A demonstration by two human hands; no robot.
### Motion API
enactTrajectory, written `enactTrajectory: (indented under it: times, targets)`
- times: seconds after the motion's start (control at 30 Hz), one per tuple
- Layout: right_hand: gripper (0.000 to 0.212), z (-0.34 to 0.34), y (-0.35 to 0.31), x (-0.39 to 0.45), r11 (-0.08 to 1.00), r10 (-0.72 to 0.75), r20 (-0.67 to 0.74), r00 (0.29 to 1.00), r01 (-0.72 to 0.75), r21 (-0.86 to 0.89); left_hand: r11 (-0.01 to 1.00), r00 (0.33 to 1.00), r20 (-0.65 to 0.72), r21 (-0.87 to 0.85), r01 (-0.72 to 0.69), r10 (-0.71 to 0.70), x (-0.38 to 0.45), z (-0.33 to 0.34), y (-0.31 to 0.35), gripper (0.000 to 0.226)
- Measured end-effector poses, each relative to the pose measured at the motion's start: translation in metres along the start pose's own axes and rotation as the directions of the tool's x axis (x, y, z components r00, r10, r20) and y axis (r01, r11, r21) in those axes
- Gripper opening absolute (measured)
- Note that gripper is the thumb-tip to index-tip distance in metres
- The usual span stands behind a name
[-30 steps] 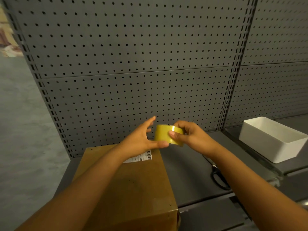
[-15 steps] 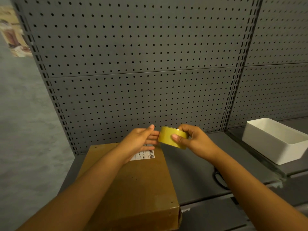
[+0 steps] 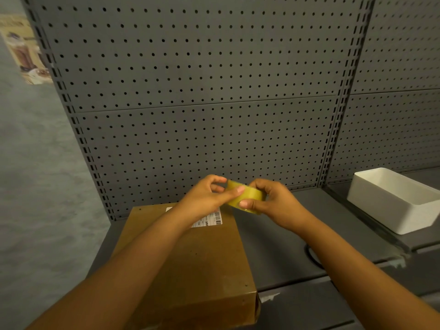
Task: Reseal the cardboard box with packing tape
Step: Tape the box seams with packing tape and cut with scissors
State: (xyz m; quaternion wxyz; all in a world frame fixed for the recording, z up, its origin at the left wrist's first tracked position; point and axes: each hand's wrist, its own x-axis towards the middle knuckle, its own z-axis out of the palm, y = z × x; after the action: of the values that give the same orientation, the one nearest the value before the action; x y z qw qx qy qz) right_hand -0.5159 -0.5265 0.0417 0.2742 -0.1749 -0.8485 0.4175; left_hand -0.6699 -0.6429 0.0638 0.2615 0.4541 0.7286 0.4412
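Both hands are raised above the grey shelf [image 3: 281,244], meeting over the back edge of the cardboard box [image 3: 202,265]. The right hand [image 3: 277,206] is gripping the roll of tape [image 3: 247,197], its fingers curling over the top of the roll and its thumb pressing against the underside. The roll is being held clear of the shelf, tilted, above the gap between the box's back right corner and the bare shelf surface. The left hand [image 3: 207,198] is reaching in from the other side; its thumb is lying against the outer face of the roll, and its remaining fingers are curling loosely beside the roll's edge. Whether those fingers are pinching a loose end of tape cannot be told.

The box is lying flat at the left end of the shelf, its near end overhanging the front edge. A white label [image 3: 209,219] with a barcode is showing at its back right corner, partly hidden by the left wrist. Whether the box's top seam carries tape cannot be told.

A white tub [image 3: 390,203] is sitting on the neighbouring shelf section toward the right edge, well apart from the box. A grey pegboard [image 3: 202,91] is standing behind the shelf.
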Motion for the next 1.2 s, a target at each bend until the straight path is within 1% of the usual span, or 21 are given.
enactTrajectory:
  times: [0.07, 0.17, 0.27, 0.37, 0.43, 0.53, 0.6, 0.7, 0.77, 0.83, 0.87, 0.97, 1.03, 1.07, 1.1, 1.13, 1.17, 1.2]
  targets:
    - [0.031, 0.001, -0.003, 0.000, 1.000, -0.015, 0.014, 1.000, 0.015, -0.001, 0.998, 1.000, -0.017, 0.064, -0.010, 0.011, 0.000, 0.000, 0.000, 0.070]
    - [0.035, 0.000, -0.007, -0.001, 1.000, -0.023, 0.021, 1.000, 0.023, 0.008, 0.998, 0.999, -0.017, 0.058, -0.031, 0.032, -0.001, -0.004, 0.000, 0.061]
    - [0.032, -0.003, -0.007, -0.002, 0.998, -0.018, 0.025, 1.000, 0.017, 0.057, 0.998, 0.998, 0.027, 0.005, -0.060, 0.060, -0.004, -0.011, -0.001, 0.050]
    - [0.022, -0.005, -0.006, -0.003, 0.997, -0.018, 0.030, 0.999, 0.015, 0.078, 0.996, 0.996, 0.033, -0.045, -0.076, 0.077, -0.006, -0.016, -0.001, 0.043]
    - [0.020, -0.004, -0.006, -0.003, 0.998, -0.017, 0.025, 1.000, 0.015, 0.061, 0.996, 0.997, 0.026, -0.042, -0.076, 0.078, -0.007, -0.015, 0.000, 0.045]
    - [0.019, 0.000, -0.008, -0.002, 0.999, -0.033, 0.018, 0.999, 0.033, 0.013, 0.996, 0.997, 0.007, 0.035, -0.080, 0.080, -0.007, -0.011, 0.002, 0.053]
    - [0.019, 0.002, -0.010, -0.001, 0.999, -0.043, 0.014, 0.999, 0.044, -0.003, 0.995, 0.996, -0.003, 0.061, -0.085, 0.085, -0.007, -0.009, 0.003, 0.053]
    - [0.019, 0.003, -0.012, 0.000, 0.999, -0.033, 0.021, 0.999, 0.033, 0.028, 0.994, 0.995, 0.024, 0.042, -0.099, 0.098, -0.007, -0.009, 0.002, 0.050]
    - [0.014, 0.004, -0.012, 0.000, 0.999, -0.029, 0.011, 1.000, 0.028, 0.039, 0.995, 0.995, 0.025, 0.005, -0.097, 0.097, -0.007, -0.009, 0.002, 0.044]
    - [0.013, 0.006, -0.011, 0.001, 0.999, -0.030, -0.029, 0.999, 0.031, 0.038, 0.997, 0.999, 0.010, -0.056, -0.047, 0.048, -0.006, -0.010, 0.002, 0.037]
    - [0.013, 0.006, -0.011, 0.001, 0.999, -0.033, -0.054, 0.998, 0.034, 0.015, 0.996, 1.000, 0.012, -0.094, 0.002, -0.001, -0.007, -0.010, 0.003, 0.037]
    - [0.016, 0.010, -0.015, -0.001, 0.991, -0.075, -0.071, 0.995, 0.067, -0.114, 0.962, 0.983, 0.097, -0.212, 0.175, -0.157, -0.006, -0.010, 0.008, 0.050]
    - [0.014, 0.014, -0.018, -0.003, 0.970, -0.123, -0.038, 0.992, 0.112, -0.217, 0.939, 0.975, 0.118, -0.268, 0.214, -0.189, -0.005, -0.008, 0.011, 0.051]
    - [0.013, 0.014, -0.019, -0.004, 0.963, -0.145, -0.020, 0.989, 0.136, -0.231, 0.932, 0.977, 0.105, -0.296, 0.211, -0.188, -0.005, -0.008, 0.012, 0.050]
    - [0.011, 0.015, -0.020, -0.005, 0.967, -0.155, -0.011, 0.988, 0.150, -0.205, 0.933, 0.981, 0.086, -0.305, 0.192, -0.174, -0.005, -0.009, 0.012, 0.050]
    - [0.010, 0.014, -0.020, -0.006, 0.977, -0.149, -0.022, 0.989, 0.144, -0.158, 0.948, 0.988, 0.059, -0.278, 0.154, -0.143, -0.004, -0.010, 0.010, 0.051]
    - [0.012, 0.012, -0.019, -0.006, 0.984, -0.138, -0.060, 0.989, 0.130, -0.121, 0.972, 0.995, 0.028, -0.211, 0.101, -0.098, -0.005, -0.011, 0.009, 0.052]
    - [0.017, 0.009, -0.017, -0.006, 0.988, -0.131, -0.128, 0.983, 0.119, -0.103, 0.991, 0.999, 0.002, -0.127, 0.043, -0.043, -0.006, -0.012, 0.008, 0.053]
